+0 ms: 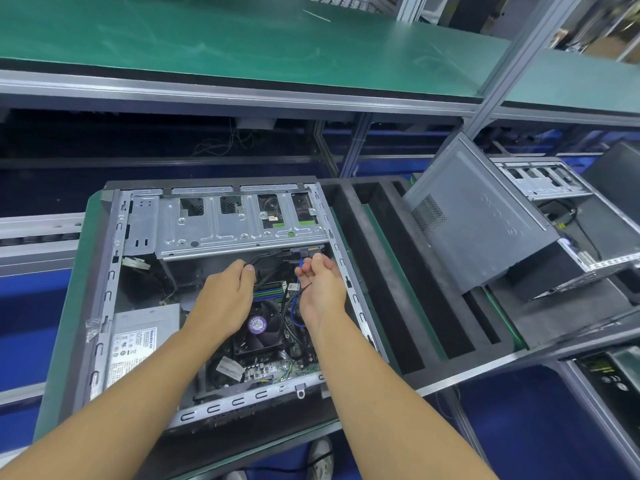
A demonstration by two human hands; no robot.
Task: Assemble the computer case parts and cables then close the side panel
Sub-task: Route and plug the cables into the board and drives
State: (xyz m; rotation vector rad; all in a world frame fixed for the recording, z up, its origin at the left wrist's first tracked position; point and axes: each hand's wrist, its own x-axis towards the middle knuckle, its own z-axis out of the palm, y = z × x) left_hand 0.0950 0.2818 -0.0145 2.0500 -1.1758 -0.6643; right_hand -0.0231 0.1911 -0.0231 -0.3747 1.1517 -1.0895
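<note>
Directly below the head camera, two bare forearms reach from the bottom of the frame into an open computer case (214,289) lying on its side, centre-left, on a green-edged pallet (65,327).

The left hand (225,292) is seen from the back. Its fingers are curled together and grip a black cable (258,260) just beneath the silver drive cage (242,216) that spans the upper end of the case. The right hand (322,289) sits just beside it, palm turned toward the left hand. Its fingers are curled inward round a thin black wire (293,296) that trails down from the palm. A blue cable (300,268) runs close by the thumb; whether it is also held cannot be told.

Under the hands lie a black cooling fan (258,327) with a purple round sticker, and green and purple memory slots (268,289). A grey power supply (138,344) with a white label fills the lower left corner of the case.

Right of the case, black foam (398,271) with long slots covers the pallet. The grey side panel (478,220), with a vent grille, leans tilted at centre-right, well apart from the open case. Behind the panel is a second open case (543,181). A green shelf (242,39) crosses the top of the frame.
</note>
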